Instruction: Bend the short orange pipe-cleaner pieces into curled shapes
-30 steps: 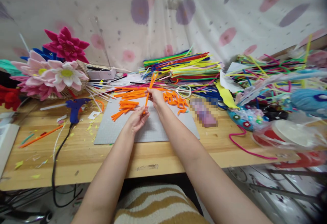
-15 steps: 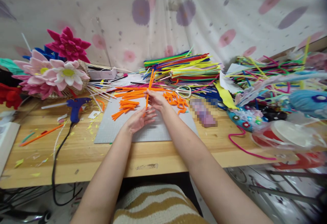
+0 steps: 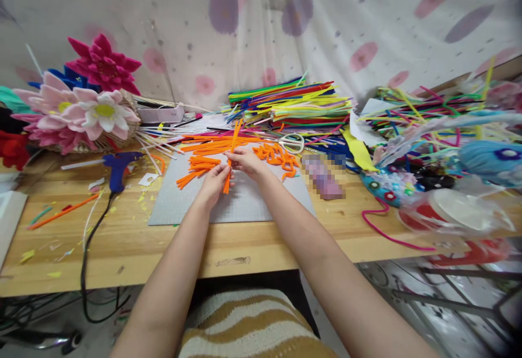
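My left hand (image 3: pixel 214 183) and my right hand (image 3: pixel 243 161) meet over a grey mat (image 3: pixel 253 208). Between them they grip a few orange pipe cleaners (image 3: pixel 235 136), held nearly upright and leaning a little to the right at the top. The fingers of both hands are closed on the strips, left below right. Beside my left hand lies a pile of short orange pipe cleaners (image 3: pixel 199 165). Longer orange pipe cleaners (image 3: pixel 207 144) are spread behind the hands. Bent orange pieces (image 3: pixel 279 155) rest to the right of my right hand.
A blue glue gun (image 3: pixel 116 170) with a black cord lies at the left, near felt-like flowers (image 3: pixel 104 110). Scissors (image 3: pixel 294 143) sit behind the mat, before a stack of coloured pipe cleaners (image 3: pixel 302 102). At the right stands a plastic-wrapped tub (image 3: pixel 452 211).
My left hand's spread fingers have closed on the orange pipe cleaners. The strips have shifted slightly left and down, their lower ends now showing below the hands.
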`<state>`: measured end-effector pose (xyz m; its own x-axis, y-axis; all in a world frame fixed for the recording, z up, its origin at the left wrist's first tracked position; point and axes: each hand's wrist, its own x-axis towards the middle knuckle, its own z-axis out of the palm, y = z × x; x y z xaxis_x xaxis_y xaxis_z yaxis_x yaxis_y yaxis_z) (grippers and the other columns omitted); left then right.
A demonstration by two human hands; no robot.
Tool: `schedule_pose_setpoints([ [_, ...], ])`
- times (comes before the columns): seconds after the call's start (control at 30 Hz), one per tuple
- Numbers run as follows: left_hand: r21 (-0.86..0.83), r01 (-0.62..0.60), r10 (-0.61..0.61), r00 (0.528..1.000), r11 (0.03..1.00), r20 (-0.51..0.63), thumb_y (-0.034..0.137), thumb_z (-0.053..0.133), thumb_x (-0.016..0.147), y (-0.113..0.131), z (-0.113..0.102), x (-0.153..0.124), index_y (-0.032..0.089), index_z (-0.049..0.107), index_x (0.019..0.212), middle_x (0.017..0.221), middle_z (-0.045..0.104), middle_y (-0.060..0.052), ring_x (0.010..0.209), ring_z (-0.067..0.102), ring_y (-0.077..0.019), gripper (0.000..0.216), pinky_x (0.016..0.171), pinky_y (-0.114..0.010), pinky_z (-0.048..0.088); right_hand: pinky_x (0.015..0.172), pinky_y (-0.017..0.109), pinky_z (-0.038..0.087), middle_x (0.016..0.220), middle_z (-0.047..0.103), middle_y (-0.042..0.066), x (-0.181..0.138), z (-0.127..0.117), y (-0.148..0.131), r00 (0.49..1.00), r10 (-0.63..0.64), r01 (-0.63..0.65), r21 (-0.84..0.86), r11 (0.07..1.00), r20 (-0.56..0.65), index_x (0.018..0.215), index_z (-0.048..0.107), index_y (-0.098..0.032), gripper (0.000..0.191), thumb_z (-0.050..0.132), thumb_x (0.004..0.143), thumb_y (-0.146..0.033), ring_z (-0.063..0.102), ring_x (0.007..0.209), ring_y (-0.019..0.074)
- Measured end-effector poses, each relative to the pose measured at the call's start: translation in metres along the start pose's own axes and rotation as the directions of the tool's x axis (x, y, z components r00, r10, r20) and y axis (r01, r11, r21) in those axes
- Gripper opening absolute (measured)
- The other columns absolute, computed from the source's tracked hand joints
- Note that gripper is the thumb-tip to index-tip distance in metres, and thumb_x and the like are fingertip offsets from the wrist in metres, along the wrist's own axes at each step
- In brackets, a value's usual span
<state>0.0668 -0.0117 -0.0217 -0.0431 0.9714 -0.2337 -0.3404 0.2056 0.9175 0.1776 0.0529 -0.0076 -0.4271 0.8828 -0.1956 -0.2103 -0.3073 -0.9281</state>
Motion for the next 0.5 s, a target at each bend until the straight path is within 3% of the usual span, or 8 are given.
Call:
schedule_pose_setpoints([
  [0.17,0.132,-0.096,0.097,0.995,0.987,-0.004,0.039,0.064,0.069,-0.003,0.0,0.001,0.016,0.05,0.069,0.053,0.046,0.006,0.039,0.041,-0.0038,0.027,0.035,-0.015,0.033,0.051,0.018,0.038,0.051,0.048,-0.006,-0.002,0.002,0.001,0.994,-0.073,0.061,-0.146,0.987,-0.079,0.06,0.051,-0.015,0.028,0.072,0.06,-0.033,0.045,0.048,0.0042],
  [0.37,0.25,-0.16,0.19,0.977,0.955,-0.098,0.043,0.064,0.067,-0.006,-0.002,0.001,0.015,0.054,0.068,0.053,0.049,0.005,0.037,0.034,-0.0037,0.03,0.036,-0.018,0.024,0.052,0.019,0.042,0.06,0.058,-0.003,-0.01,0.005,-0.009,0.999,-0.037,0.04,-0.331,0.943,0.016,0.076,0.061,-0.014,0.022,0.073,0.059,-0.023,0.054,0.055,0.0067],
  [0.5,0.338,-0.197,0.239,0.967,0.92,-0.089,0.047,0.062,0.067,-0.008,-0.003,0.001,0.015,0.053,0.059,0.045,0.041,0.006,0.039,0.032,-0.0051,0.034,0.039,-0.02,0.023,0.049,0.018,0.041,0.054,0.054,-0.005,-0.007,0.01,-0.009,0.988,-0.127,0.091,-0.325,0.941,-0.091,0.074,0.06,-0.013,0.015,0.069,0.063,-0.017,0.05,0.048,0.0053],
])
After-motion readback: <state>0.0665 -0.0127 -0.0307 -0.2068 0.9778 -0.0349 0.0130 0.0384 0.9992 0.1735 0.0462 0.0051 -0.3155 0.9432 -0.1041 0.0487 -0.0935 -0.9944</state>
